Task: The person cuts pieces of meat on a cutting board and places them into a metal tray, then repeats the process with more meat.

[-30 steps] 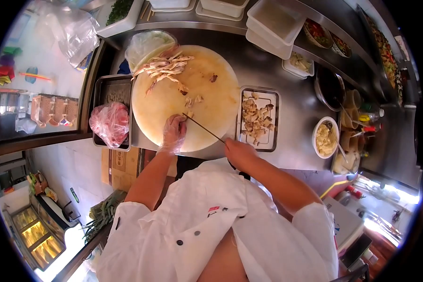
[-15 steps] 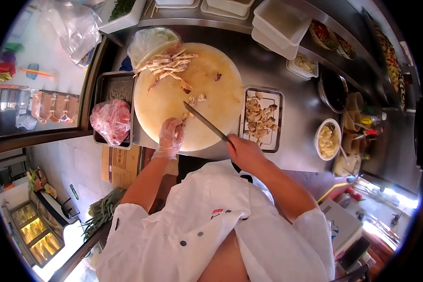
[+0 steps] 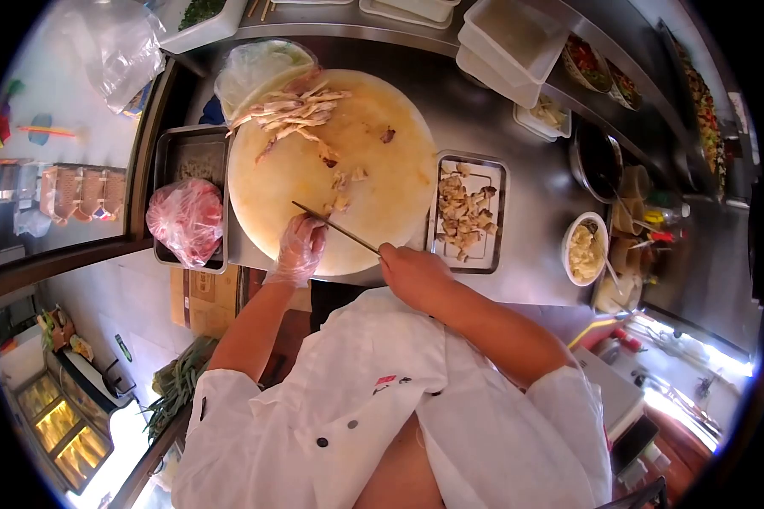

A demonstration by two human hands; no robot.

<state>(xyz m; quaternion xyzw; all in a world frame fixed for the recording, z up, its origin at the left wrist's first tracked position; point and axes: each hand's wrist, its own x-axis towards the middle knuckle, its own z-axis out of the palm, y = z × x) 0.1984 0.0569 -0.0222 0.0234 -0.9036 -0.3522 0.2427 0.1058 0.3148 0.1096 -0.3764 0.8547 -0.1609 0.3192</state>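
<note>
On the near left part of the round cutting board, my left hand in a clear plastic glove has its fingers closed; what they hold, if anything, is hidden. My right hand grips the handle of a knife, whose blade points left, its tip just above my left fingers. Small cut pieces lie beyond the blade. A pile of chicken feet rests at the board's far left, beside a plastic bag. A metal tray of chopped pieces stands right of the board.
Left of the board, a dark tray holds a bag of pink meat. White containers are stacked at the back right. A bowl of pale paste, a dark pot and sauce containers stand at the right.
The knife and my right hand have moved left and nearer me, and the blade lies closer to my left fingers. The whole view has shifted slightly left.
</note>
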